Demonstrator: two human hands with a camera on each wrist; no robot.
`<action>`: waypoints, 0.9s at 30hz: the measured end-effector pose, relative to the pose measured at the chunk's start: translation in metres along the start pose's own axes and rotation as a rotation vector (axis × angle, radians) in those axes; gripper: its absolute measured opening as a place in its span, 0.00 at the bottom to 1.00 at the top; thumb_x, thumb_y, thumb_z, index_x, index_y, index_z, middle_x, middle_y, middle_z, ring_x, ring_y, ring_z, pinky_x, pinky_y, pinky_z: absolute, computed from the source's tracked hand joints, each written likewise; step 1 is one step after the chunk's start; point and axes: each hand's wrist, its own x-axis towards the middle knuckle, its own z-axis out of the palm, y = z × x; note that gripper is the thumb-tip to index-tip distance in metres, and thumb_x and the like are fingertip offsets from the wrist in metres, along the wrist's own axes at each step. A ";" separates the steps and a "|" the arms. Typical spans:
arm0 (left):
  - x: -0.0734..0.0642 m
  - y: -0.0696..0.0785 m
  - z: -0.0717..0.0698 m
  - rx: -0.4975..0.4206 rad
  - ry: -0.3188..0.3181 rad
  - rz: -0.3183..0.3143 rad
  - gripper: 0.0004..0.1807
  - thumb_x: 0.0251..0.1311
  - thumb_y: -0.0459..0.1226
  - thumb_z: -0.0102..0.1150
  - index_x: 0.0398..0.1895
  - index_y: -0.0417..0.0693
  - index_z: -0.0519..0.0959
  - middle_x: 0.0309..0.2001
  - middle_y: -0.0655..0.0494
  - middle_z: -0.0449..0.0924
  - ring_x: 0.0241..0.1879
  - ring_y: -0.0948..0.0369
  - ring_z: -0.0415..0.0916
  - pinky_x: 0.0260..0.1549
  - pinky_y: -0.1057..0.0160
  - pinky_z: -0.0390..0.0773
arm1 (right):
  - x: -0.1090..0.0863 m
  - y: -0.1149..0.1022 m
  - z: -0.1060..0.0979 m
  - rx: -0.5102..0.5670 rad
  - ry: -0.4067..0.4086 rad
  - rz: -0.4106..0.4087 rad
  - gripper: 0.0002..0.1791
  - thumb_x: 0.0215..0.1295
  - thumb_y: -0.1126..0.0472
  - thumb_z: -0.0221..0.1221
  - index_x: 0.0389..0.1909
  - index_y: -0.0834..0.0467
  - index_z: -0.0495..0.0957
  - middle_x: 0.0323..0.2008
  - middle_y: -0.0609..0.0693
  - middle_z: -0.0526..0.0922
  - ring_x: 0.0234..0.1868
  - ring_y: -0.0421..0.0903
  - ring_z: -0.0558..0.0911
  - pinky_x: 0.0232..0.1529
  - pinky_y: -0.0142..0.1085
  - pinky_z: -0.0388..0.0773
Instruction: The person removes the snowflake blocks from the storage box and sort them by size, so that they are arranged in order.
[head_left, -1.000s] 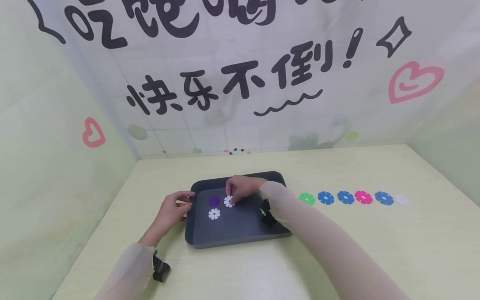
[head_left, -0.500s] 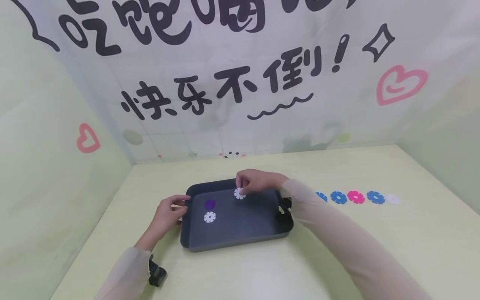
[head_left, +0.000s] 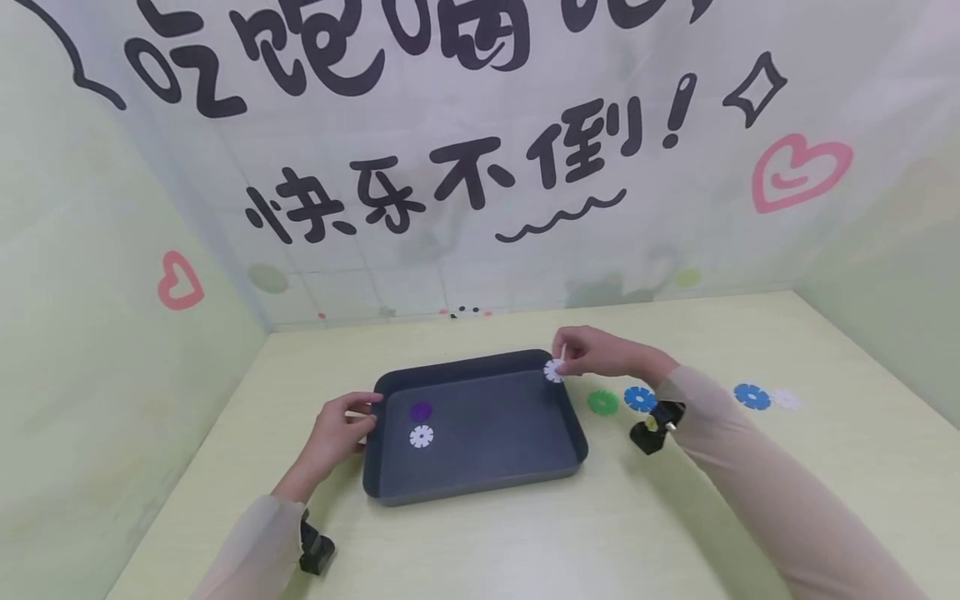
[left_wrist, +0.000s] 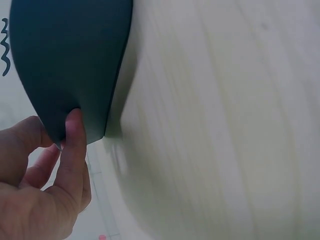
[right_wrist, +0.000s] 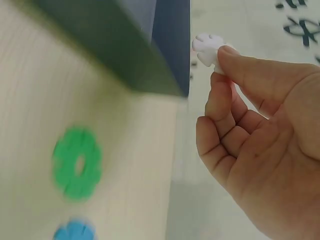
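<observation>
Broadly, a black-lettered white cloth backdrop (head_left: 675, 208) rises behind a pale wood-grained table (head_left: 465, 550). On it sits a dark grey rectangular tray (head_left: 487, 450) with rounded corners. My pale right sleeve (head_left: 780, 483) reaches in from the lower right, hiding part of the table beyond.

My left hand (head_left: 335, 433) pinches the tray's left edge. My right hand (head_left: 597, 352) pinches a white notched plastic disc (head_left: 552, 372) at the tray's far right corner; whether the disc touches the rim I cannot tell. Half a second ago that hand and disc were over the tray's middle; I judge this piece is on its way out of the tray.

Counting, seven discs show. One is held. Two lie in the tray: a purple round disc (head_left: 421, 412) just beyond a second white disc (head_left: 422, 437). Four lie on the table to the right: a green notched disc (head_left: 602, 403), a blue notched disc (head_left: 639, 398), another blue disc (head_left: 752, 397) and a third white disc (head_left: 787, 399).
</observation>
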 end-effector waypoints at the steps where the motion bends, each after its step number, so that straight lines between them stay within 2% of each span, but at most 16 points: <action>1: 0.000 0.000 0.000 -0.001 0.001 0.000 0.21 0.54 0.24 0.49 0.54 0.34 0.72 0.41 0.40 0.71 0.34 0.54 0.76 0.22 0.59 0.80 | -0.005 0.005 -0.003 0.005 0.012 0.006 0.07 0.59 0.67 0.57 0.35 0.64 0.69 0.26 0.57 0.75 0.27 0.47 0.72 0.31 0.43 0.72; 3: 0.000 -0.002 0.000 -0.002 -0.002 0.000 0.21 0.54 0.24 0.49 0.54 0.34 0.72 0.42 0.39 0.71 0.34 0.53 0.76 0.22 0.59 0.80 | -0.016 0.015 -0.009 0.013 0.037 0.026 0.08 0.59 0.67 0.57 0.35 0.64 0.69 0.25 0.58 0.74 0.27 0.48 0.72 0.32 0.45 0.72; 9: 0.000 -0.004 0.001 -0.006 -0.005 -0.006 0.21 0.54 0.24 0.49 0.54 0.34 0.72 0.42 0.40 0.71 0.34 0.54 0.76 0.22 0.59 0.80 | -0.053 0.045 -0.027 -0.003 0.105 0.080 0.09 0.59 0.65 0.58 0.36 0.64 0.68 0.25 0.54 0.73 0.27 0.46 0.71 0.31 0.41 0.73; 16: 0.000 -0.004 0.001 -0.006 -0.005 0.001 0.21 0.54 0.25 0.49 0.54 0.35 0.72 0.43 0.39 0.71 0.35 0.54 0.76 0.23 0.59 0.80 | -0.110 0.085 -0.052 -0.050 0.212 0.243 0.15 0.62 0.59 0.57 0.42 0.66 0.67 0.31 0.55 0.75 0.34 0.50 0.75 0.37 0.40 0.76; 21: -0.001 -0.004 0.000 0.002 -0.004 -0.001 0.21 0.54 0.25 0.49 0.54 0.35 0.72 0.43 0.39 0.71 0.36 0.53 0.76 0.23 0.59 0.80 | -0.150 0.114 -0.066 -0.101 0.289 0.317 0.17 0.63 0.59 0.56 0.44 0.69 0.67 0.33 0.55 0.77 0.34 0.46 0.77 0.35 0.36 0.76; 27: -0.001 -0.001 -0.002 0.002 -0.006 0.005 0.21 0.54 0.25 0.49 0.54 0.35 0.72 0.43 0.39 0.71 0.36 0.52 0.76 0.23 0.59 0.80 | -0.192 0.137 -0.084 -0.106 0.343 0.401 0.21 0.65 0.59 0.54 0.48 0.73 0.64 0.36 0.54 0.75 0.31 0.39 0.75 0.33 0.33 0.76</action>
